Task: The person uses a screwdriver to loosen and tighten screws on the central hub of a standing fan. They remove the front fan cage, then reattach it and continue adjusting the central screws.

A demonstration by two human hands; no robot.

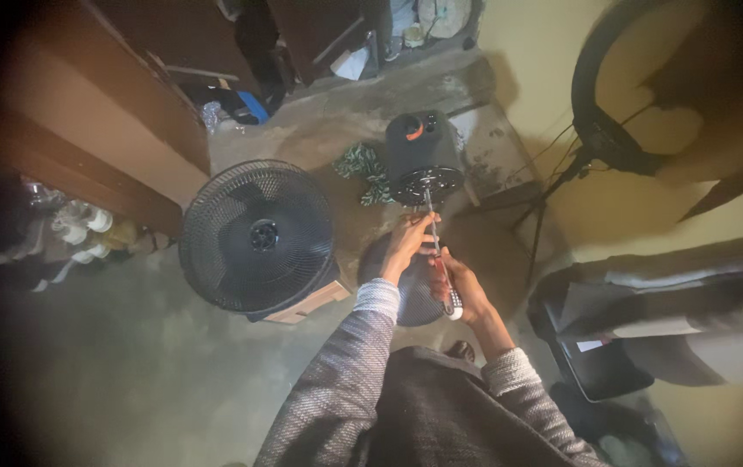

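Black wire mesh catches the eye at left of centre: a round fan grille [256, 235] leans on a small wooden block [309, 303], face tilted up, set aside within easy reach of the person standing over the concrete floor [129, 372]. Further left, in the dim middle-left edge, a cluster of pale bottles [86, 229] sits under a brown cabinet [103, 112].

Moving right to the centre, the left hand [408, 245] is closed around the upper part of a thin metal rod [437, 251], steadying it near where it meets the fan motor housing [422, 149], a dark block with an orange knob lying on the floor in the upper middle. Just below and right, the right hand [465, 292] is wrapped around the rod's lower end, near a pale tip; two grips keep the long shaft from swinging. A second grille [415, 298] lies flat beneath both hands. A green patterned cloth [363, 169] lies beside the housing.

At right, a ring light [614, 130] on its stand fills the upper corner, with a dark bag [601, 367] below.
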